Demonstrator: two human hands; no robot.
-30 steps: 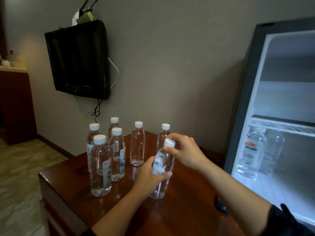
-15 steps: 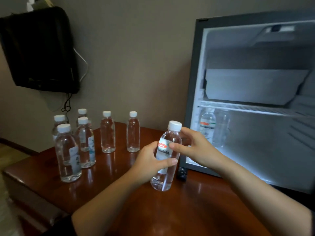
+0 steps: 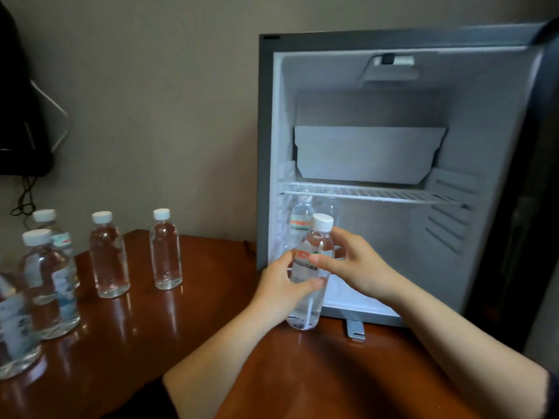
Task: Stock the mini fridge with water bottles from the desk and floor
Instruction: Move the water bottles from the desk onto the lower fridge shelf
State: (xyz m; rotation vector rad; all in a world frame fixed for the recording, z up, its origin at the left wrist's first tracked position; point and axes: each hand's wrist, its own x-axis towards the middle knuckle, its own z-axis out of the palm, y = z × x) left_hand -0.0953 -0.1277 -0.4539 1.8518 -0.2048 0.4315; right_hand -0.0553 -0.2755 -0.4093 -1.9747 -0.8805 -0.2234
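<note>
Head view: left hand [image 3: 278, 293] and right hand [image 3: 355, 267], fingers [image 3: 321, 261] curled, grip water bottle [image 3: 303, 313] at mini fridge [image 3: 263, 146] threshold.

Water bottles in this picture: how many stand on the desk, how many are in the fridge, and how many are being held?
Desk bottles: 5, one cut off at the left edge
Fridge bottles: 2
Held bottle, in left hand and right hand: 1
Total: 8
</note>
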